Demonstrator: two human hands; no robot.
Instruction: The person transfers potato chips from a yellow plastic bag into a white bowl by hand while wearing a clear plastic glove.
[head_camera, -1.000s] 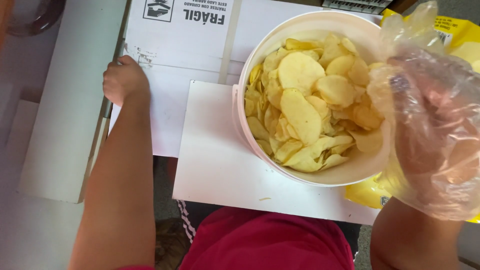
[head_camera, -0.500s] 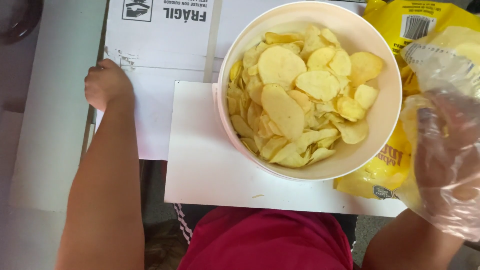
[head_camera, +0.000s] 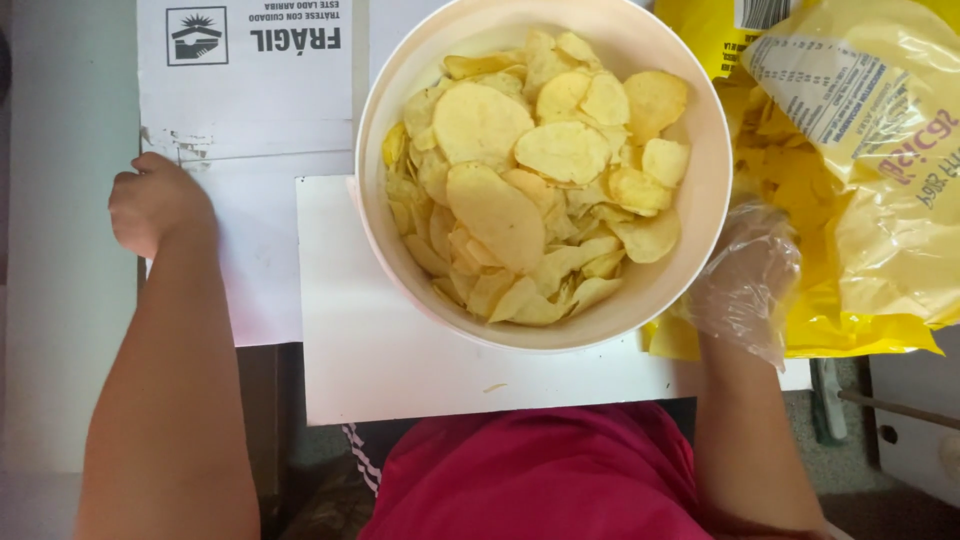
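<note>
Premises appear to be an informal food-portioning station, domestic or small-shop; which cannot be told. Evidence: a round cream plastic bucket (head_camera: 700, 190) filled with potato crisps, a large yellow foil crisp bag (head_camera: 860, 180), a thin clear disposable glove (head_camera: 745, 280) worn for handling, and white cardboard cartons (head_camera: 250, 110) as work surface.

The bare left hand (head_camera: 155, 203) rests curled in a loose fist; the right hand (head_camera: 745, 280), sheathed in clear plastic glove, reaches forward, fingers hidden.
</note>
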